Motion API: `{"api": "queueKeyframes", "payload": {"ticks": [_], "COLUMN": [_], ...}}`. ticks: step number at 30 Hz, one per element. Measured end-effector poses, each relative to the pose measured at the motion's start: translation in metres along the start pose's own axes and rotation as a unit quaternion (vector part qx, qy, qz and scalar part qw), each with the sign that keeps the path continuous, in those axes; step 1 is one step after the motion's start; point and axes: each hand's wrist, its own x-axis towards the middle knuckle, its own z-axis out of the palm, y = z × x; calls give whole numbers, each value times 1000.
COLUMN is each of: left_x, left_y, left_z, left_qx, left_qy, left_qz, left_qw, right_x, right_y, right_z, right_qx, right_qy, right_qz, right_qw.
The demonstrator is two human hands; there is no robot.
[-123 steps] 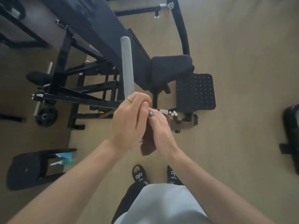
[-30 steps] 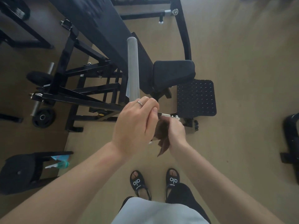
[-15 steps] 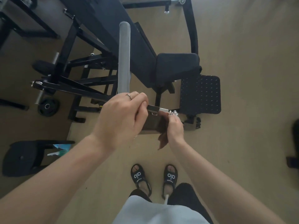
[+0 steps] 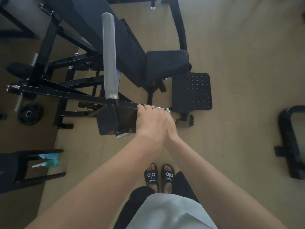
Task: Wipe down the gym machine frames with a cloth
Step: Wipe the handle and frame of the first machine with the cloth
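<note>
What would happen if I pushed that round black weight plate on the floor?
The weight plate lies flat on the floor, so it would probably slide or stay put rather than roll. It looks thick and solid, so likely heavy for its size and stiff. Stood on its edge, the round shape could let it roll.

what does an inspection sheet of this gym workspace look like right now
surface: tan floor, darker strip at left.
job's things: black frame with a grey handle standing on it; cloth hidden, cannot confirm it.
clutter: weight plate on the floor; spray bottle on the left stand.
grips: left hand on the frame's end, fingers curled over its top edge; right hand mostly hidden behind the left, grip unclear.
cables: nothing seen.
surroundings: seat pad, studded footplate, another machine at right, sandals below.
</note>
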Motion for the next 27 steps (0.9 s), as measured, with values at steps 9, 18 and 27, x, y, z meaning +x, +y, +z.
{"api": "queueKeyframes", "payload": {"ticks": [9,18,27], "left_x": [53,61,79], "left_y": [46,55,84], "left_z": [52,57,47], "left_qx": [31,57,-27], "left_qy": [-18,16,10], "left_qz": [12,-36,-158], "left_qw": [999,998,987], "right_x": [8,11,24], "right_y": [65,109,128], "right_z": [8,26,39], "right_qx": [350,408,333], "right_qy": [38,23,-63], "right_qz": [213,264,283], "right_qw": [912,874,897]}}
